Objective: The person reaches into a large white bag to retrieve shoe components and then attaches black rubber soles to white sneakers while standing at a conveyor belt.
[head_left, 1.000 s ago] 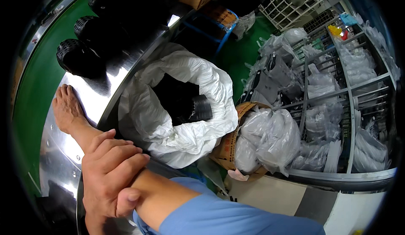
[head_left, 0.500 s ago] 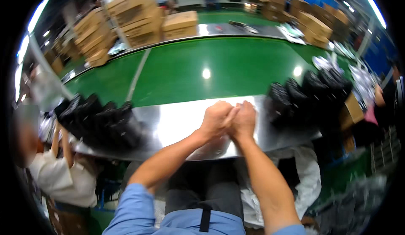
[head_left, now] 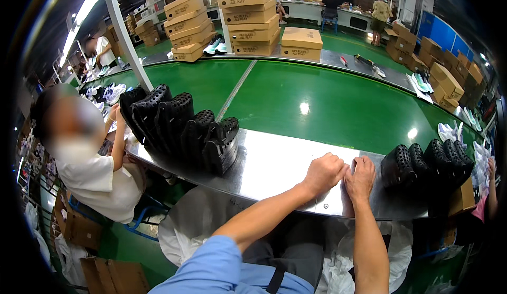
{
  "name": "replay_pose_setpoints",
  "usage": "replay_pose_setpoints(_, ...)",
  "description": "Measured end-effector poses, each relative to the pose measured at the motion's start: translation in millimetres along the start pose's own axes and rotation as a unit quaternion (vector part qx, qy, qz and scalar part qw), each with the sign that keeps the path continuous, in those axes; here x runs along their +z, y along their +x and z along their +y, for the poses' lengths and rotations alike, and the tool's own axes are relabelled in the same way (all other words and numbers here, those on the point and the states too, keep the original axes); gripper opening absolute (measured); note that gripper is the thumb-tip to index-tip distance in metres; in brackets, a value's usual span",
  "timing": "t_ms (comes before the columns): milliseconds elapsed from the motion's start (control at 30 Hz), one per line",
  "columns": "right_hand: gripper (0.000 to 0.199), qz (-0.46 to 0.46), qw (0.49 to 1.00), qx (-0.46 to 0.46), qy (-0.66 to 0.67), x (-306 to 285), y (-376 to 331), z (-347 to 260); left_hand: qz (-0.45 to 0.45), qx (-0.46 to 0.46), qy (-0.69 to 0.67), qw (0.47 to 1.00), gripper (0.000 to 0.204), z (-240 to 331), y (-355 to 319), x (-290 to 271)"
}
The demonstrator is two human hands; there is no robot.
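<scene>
Down close, the left hand (head_left: 323,172) is curled into a fist on the steel table (head_left: 274,162), and the right hand (head_left: 361,178) lies beside it, touching it, fingers bent down on the metal. Whether either grips anything cannot be told. Just right of the right hand stands a row of black perforated shoes (head_left: 425,162), near but apart. Well left of the left hand stands a bigger row of black shoes (head_left: 179,127), beside a seated co-worker (head_left: 90,162). Beyond runs the green belt (head_left: 317,104), then stacked cardboard boxes (head_left: 253,17).
</scene>
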State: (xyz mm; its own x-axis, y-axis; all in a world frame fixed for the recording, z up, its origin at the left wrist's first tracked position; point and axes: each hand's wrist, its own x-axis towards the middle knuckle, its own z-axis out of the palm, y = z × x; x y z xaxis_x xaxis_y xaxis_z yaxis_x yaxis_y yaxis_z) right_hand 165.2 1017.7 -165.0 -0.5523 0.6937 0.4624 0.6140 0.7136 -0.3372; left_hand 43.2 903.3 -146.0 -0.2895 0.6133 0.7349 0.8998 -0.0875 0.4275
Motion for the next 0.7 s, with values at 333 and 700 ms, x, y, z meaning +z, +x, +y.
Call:
replay_pose_setpoints(333,0.045,0.02,1.0,-0.013,-0.006,3.3,-3.8,1.3,0.176,-0.083,0.437,0.878,0.029,-6.3,15.0,-267.4)
replay_pose_setpoints(700,0.047,-0.012,1.0,0.009,0.016,-0.7,-4.8,-5.6,0.025,-0.143,0.502,0.852,0.025,-37.4,5.5,-283.9)
